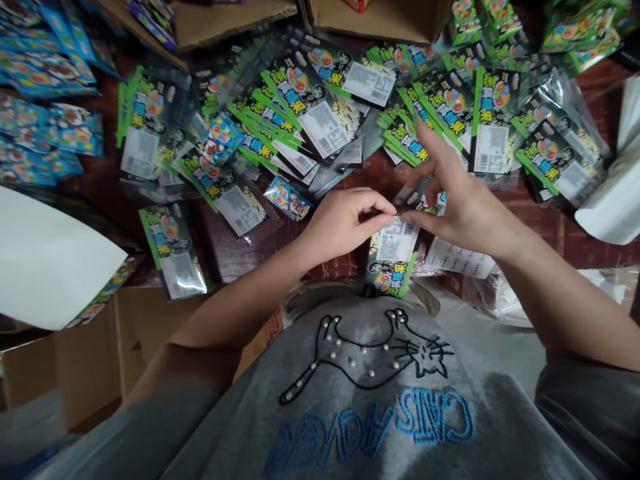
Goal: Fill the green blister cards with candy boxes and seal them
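Note:
A black and green printed candy packet [393,257] with a white barcode label lies at the table's near edge, against my shirt. My left hand [345,217] pinches its far edge between thumb and fingers. My right hand [460,203] is beside it, the thumb tip at the same edge and the other fingers spread, the index pointing away from me. Under the right hand's fingers, partly hidden, is a clear wrapper with a bit of blue print. A small blue sachet [289,199] rests left of my left hand.
Many similar black and green packets [320,120] are heaped across the dark red table [340,270]. Blue sachets [45,67] are piled at the far left. Cardboard boxes [235,20] stand at the back, green boxes [580,33] at back right. A white sheet [50,260] is at left.

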A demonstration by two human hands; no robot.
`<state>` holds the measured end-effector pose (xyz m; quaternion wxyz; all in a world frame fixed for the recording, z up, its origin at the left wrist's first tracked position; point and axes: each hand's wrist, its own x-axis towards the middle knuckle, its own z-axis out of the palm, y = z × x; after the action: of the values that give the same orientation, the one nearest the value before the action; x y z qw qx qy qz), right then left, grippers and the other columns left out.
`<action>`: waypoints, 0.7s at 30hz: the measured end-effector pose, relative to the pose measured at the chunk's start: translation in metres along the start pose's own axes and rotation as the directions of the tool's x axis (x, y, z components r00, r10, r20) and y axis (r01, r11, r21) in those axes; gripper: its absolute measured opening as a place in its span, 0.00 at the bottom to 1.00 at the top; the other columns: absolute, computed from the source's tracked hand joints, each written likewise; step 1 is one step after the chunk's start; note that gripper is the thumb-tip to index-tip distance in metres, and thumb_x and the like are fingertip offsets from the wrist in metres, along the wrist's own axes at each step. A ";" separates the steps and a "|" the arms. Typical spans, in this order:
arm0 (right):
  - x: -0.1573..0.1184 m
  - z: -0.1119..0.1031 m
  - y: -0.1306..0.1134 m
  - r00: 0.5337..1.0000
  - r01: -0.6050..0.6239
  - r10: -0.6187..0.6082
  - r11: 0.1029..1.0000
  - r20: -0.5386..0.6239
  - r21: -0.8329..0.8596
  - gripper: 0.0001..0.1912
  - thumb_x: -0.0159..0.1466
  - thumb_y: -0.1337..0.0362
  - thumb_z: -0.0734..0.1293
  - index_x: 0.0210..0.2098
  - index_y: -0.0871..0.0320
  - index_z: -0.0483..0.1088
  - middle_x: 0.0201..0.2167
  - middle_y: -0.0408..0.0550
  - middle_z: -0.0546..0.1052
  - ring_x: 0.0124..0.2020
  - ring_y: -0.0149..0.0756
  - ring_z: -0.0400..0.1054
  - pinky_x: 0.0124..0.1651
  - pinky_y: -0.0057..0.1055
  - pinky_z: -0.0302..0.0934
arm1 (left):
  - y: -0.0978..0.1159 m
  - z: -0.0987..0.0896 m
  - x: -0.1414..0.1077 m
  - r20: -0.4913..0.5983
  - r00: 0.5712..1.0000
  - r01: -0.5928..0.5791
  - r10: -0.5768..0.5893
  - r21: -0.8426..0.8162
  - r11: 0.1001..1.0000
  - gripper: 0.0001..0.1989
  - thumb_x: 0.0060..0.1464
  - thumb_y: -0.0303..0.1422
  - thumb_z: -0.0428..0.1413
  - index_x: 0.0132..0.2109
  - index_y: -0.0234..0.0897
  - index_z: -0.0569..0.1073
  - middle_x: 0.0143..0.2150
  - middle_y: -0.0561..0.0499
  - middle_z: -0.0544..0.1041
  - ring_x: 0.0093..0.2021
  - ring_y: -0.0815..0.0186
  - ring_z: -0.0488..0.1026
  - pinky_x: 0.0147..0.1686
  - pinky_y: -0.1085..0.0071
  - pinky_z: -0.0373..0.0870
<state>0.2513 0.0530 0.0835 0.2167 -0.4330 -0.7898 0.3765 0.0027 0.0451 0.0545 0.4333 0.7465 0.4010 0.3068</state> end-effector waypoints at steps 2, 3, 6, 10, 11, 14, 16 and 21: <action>-0.010 0.007 -0.004 0.991 0.083 -0.105 0.969 -0.083 -0.231 0.47 0.71 0.61 0.72 0.81 0.43 0.46 0.50 0.47 0.83 0.44 0.48 0.74 0.57 0.56 0.68 | -0.001 -0.001 0.000 0.004 1.000 0.016 -0.016 -0.019 1.000 0.04 0.64 0.29 0.64 0.44 0.38 0.84 0.42 0.50 0.87 0.41 0.67 0.83 0.43 0.70 0.75; -0.014 0.012 -0.006 0.984 0.098 -0.139 0.942 -0.109 -0.320 0.43 0.73 0.62 0.69 0.81 0.42 0.46 0.47 0.46 0.84 0.46 0.50 0.74 0.60 0.59 0.65 | -0.002 -0.001 0.001 0.011 1.000 0.023 -0.023 -0.033 0.999 0.04 0.64 0.29 0.64 0.44 0.38 0.84 0.42 0.50 0.87 0.41 0.66 0.83 0.44 0.70 0.76; -0.021 0.028 -0.005 0.980 0.050 -0.122 0.914 -0.156 -0.402 0.39 0.77 0.61 0.63 0.82 0.45 0.43 0.43 0.45 0.86 0.48 0.52 0.75 0.65 0.64 0.60 | -0.006 0.002 0.002 0.040 0.999 0.024 -0.020 -0.100 0.995 0.03 0.64 0.31 0.64 0.43 0.38 0.84 0.42 0.49 0.87 0.42 0.66 0.83 0.45 0.69 0.76; -0.025 0.037 0.005 0.987 0.024 -0.072 0.951 -0.145 -0.310 0.43 0.78 0.53 0.61 0.83 0.47 0.34 0.56 0.52 0.83 0.57 0.55 0.74 0.67 0.65 0.62 | -0.021 0.004 0.002 0.059 0.997 0.069 -0.059 -0.180 0.981 0.11 0.59 0.37 0.70 0.44 0.37 0.80 0.42 0.49 0.85 0.40 0.65 0.82 0.40 0.70 0.76; -0.028 0.037 0.007 0.984 0.040 -0.084 0.964 -0.156 -0.263 0.45 0.77 0.52 0.62 0.83 0.46 0.32 0.61 0.54 0.80 0.61 0.55 0.73 0.68 0.65 0.62 | -0.027 0.001 0.000 0.029 0.996 0.093 -0.089 -0.172 0.981 0.14 0.56 0.37 0.72 0.43 0.37 0.78 0.40 0.50 0.84 0.38 0.66 0.81 0.37 0.71 0.75; -0.045 0.040 0.007 0.931 0.000 -0.026 0.997 -0.364 -0.072 0.49 0.74 0.50 0.67 0.82 0.41 0.32 0.70 0.57 0.69 0.70 0.56 0.66 0.68 0.63 0.66 | -0.043 -0.017 -0.018 -0.230 0.953 0.153 -0.196 -0.194 0.969 0.19 0.51 0.37 0.75 0.40 0.39 0.74 0.35 0.54 0.79 0.34 0.68 0.78 0.33 0.74 0.73; -0.059 0.052 0.004 0.858 -0.075 0.113 0.993 -0.500 0.095 0.49 0.73 0.51 0.69 0.81 0.38 0.34 0.71 0.57 0.65 0.71 0.55 0.66 0.64 0.62 0.72 | -0.049 -0.030 -0.038 -0.467 0.838 0.141 -0.283 -0.316 0.938 0.21 0.52 0.39 0.75 0.43 0.41 0.72 0.36 0.56 0.78 0.34 0.69 0.78 0.32 0.75 0.74; -0.055 0.099 0.001 0.777 -0.069 0.305 0.911 -0.550 0.407 0.47 0.70 0.50 0.71 0.79 0.33 0.41 0.69 0.56 0.66 0.60 0.49 0.75 0.54 0.53 0.81 | -0.041 -0.022 -0.085 -0.546 0.709 0.113 -0.447 -0.537 0.836 0.34 0.58 0.43 0.72 0.66 0.54 0.67 0.50 0.52 0.81 0.44 0.64 0.82 0.36 0.71 0.82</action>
<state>0.2143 -0.0334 0.0203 0.4935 -0.5598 -0.5474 0.3787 -0.0704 -0.0072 0.0187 0.4743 0.3930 0.5523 0.5617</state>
